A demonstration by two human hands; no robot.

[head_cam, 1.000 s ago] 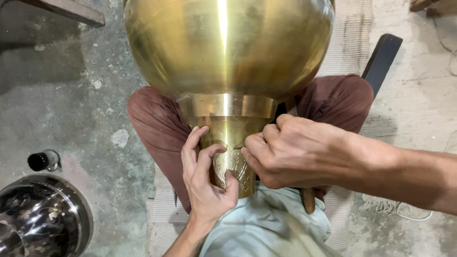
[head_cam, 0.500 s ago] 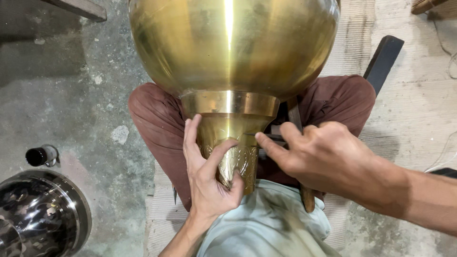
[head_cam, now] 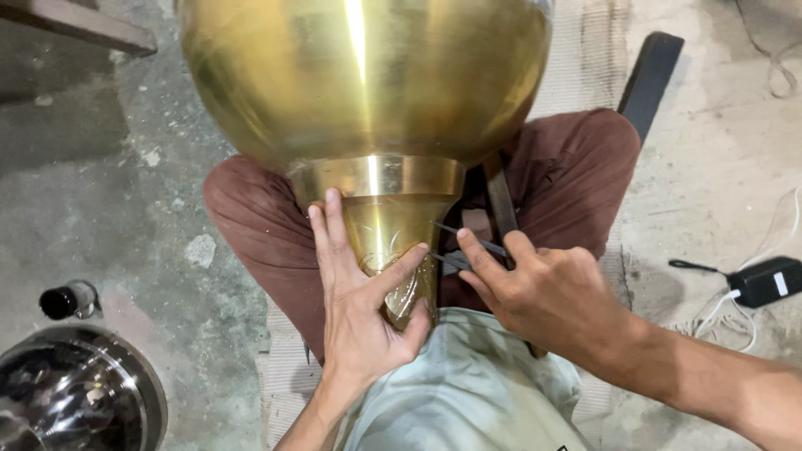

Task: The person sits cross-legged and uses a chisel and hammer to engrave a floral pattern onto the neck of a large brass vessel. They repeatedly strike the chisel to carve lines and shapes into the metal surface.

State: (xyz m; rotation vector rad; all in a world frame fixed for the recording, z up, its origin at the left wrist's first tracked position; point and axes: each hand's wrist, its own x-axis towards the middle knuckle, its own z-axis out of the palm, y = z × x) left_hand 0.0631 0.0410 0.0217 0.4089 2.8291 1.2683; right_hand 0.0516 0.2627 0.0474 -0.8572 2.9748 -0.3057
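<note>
A shiny steel bowl (head_cam: 75, 392) sits at the lower left on the concrete floor (head_cam: 125, 192), a small dark-capped bottle (head_cam: 71, 299) just beside it. At right lies a black power adapter (head_cam: 764, 281) with white cord (head_cam: 727, 313).

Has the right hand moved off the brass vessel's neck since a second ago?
Yes. The right hand has drawn back to the right, off the neck of the brass vessel, holding a thin dark tool.

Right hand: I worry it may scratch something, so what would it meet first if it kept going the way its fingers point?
Probably the engraved neck of the big brass vessel: the right hand points its thin dark metal tool up-left at it, though depth is unclear.
</note>
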